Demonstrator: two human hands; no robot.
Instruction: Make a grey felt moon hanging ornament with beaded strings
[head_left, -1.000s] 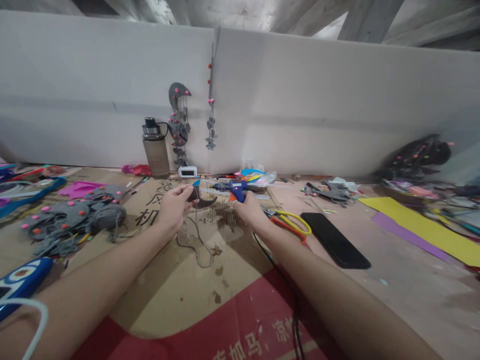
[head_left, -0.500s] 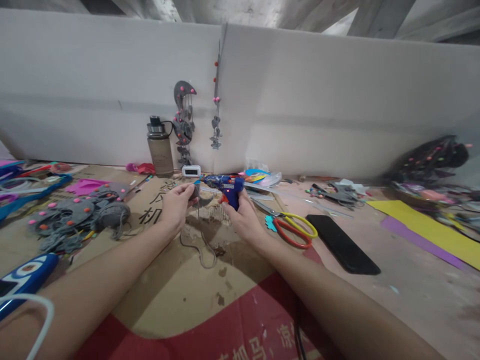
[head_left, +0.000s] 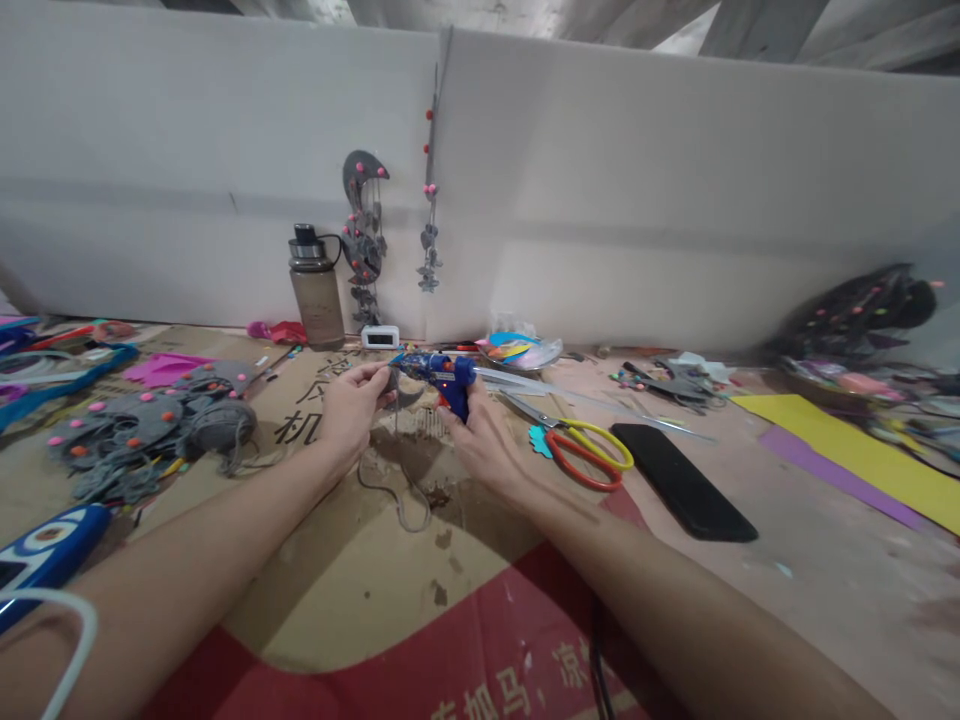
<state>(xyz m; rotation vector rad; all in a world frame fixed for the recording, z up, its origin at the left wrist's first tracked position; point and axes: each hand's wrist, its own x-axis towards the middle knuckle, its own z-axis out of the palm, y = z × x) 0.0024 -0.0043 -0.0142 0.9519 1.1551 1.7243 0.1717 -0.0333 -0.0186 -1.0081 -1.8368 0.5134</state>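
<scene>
My right hand (head_left: 484, 440) is wrapped around the handle of a blue hot glue gun (head_left: 456, 388), its small light glowing red-orange. A long clear glue stick (head_left: 525, 382) sticks out of the gun's back end. Between the fingertips of my left hand (head_left: 356, 400) is a small grey felt piece (head_left: 392, 383), partly hidden by the fingers. The gun's nozzle points left and meets the felt piece, or comes very close to it. From there a grey cord (head_left: 397, 500) hangs down and loops on the cardboard (head_left: 322, 590).
Scissors (head_left: 589, 455) with red and yellow handles and a black phone (head_left: 679, 480) lie on the right. Grey felt pieces with pompoms (head_left: 150, 425) are heaped at left. A water bottle (head_left: 316, 300) and a small white digital display (head_left: 380, 337) stand near the white wall (head_left: 637, 200).
The glue gun has shifted slightly left and its handle has turned in my right hand. More of the glue stick shows behind it. My left hand keeps its pinch on the felt.
</scene>
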